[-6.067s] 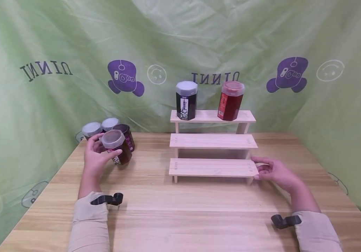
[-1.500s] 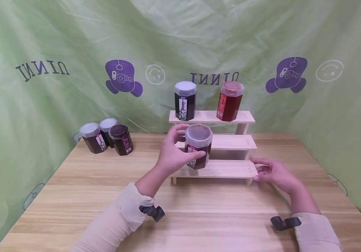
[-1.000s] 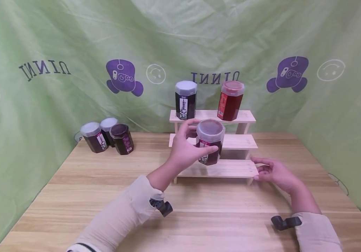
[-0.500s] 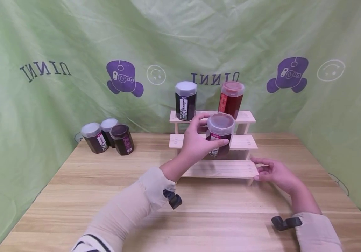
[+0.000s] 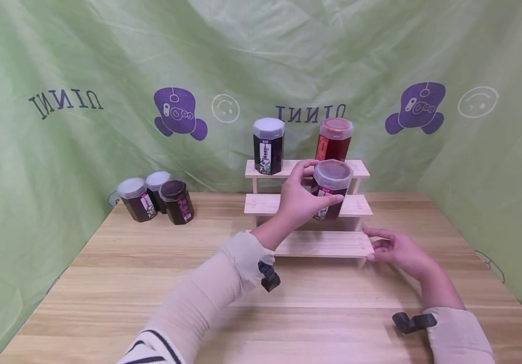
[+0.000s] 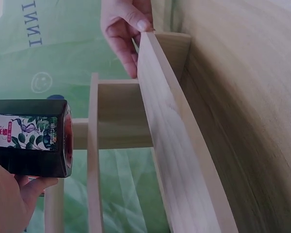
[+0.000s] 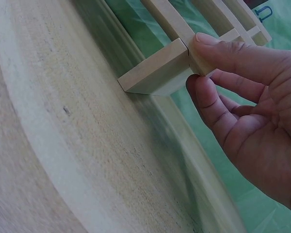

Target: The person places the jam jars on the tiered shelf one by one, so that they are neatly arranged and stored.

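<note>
My left hand [image 5: 301, 202] grips a dark jar [image 5: 328, 208] with a clear lid and a pink-and-white label. It holds the jar over the right part of the middle tier of a three-tier wooden stand [image 5: 320, 243]. In the left wrist view a gap shows between the jar's base [image 6: 68, 138] and that tier's board [image 6: 93, 160]. My right hand [image 5: 397, 253] pinches the right end of the lowest tier; the right wrist view shows the thumb [image 7: 208, 40] on the board's edge with fingers curled beneath.
On the top tier stand a dark jar with a white lid [image 5: 268, 146] and a red jar [image 5: 334, 144], partly covered by the held one. Several dark jars [image 5: 138, 202] cluster at the table's back left. A green printed curtain [image 5: 106, 146] hangs behind and along the sides.
My left hand has carried the jar from the cluster at the left to the stand, then further right and back over the middle tier. The right hand has stayed on the lowest tier's end.
</note>
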`<state>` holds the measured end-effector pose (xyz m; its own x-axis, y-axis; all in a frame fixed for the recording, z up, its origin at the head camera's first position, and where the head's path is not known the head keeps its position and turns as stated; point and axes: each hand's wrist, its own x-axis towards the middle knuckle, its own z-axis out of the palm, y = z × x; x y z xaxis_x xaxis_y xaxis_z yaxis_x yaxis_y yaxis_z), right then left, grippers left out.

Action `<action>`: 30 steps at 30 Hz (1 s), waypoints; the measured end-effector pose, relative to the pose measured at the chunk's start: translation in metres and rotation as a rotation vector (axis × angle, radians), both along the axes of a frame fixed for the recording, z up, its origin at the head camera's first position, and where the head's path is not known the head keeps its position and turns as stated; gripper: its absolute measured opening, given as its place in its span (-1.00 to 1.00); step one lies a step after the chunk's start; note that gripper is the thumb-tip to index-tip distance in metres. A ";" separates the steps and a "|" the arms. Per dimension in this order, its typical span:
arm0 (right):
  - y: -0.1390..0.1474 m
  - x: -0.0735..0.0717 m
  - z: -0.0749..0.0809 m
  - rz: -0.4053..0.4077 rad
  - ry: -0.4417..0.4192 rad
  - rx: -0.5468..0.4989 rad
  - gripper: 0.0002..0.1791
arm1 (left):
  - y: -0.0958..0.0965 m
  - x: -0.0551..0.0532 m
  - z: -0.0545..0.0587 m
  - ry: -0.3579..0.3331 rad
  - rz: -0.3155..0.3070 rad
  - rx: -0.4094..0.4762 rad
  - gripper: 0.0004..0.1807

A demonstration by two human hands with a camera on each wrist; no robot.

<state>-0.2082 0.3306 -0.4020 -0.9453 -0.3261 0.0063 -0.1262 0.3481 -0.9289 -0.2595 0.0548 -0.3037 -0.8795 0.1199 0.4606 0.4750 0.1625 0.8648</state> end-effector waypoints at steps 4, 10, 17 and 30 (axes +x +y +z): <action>0.001 0.000 -0.001 0.007 0.009 0.006 -0.20 | 0.005 -0.005 -0.003 -0.002 0.019 -0.023 -0.12; 0.001 -0.001 -0.002 -0.010 0.005 0.021 -0.19 | 0.013 -0.011 -0.008 0.002 0.033 -0.003 -0.14; 0.000 0.000 0.002 -0.004 0.004 0.013 -0.19 | 0.020 -0.015 -0.014 0.017 0.055 0.020 -0.15; 0.000 -0.003 -0.001 -0.009 0.004 0.027 -0.18 | 0.027 -0.021 -0.019 0.053 0.070 -0.038 -0.12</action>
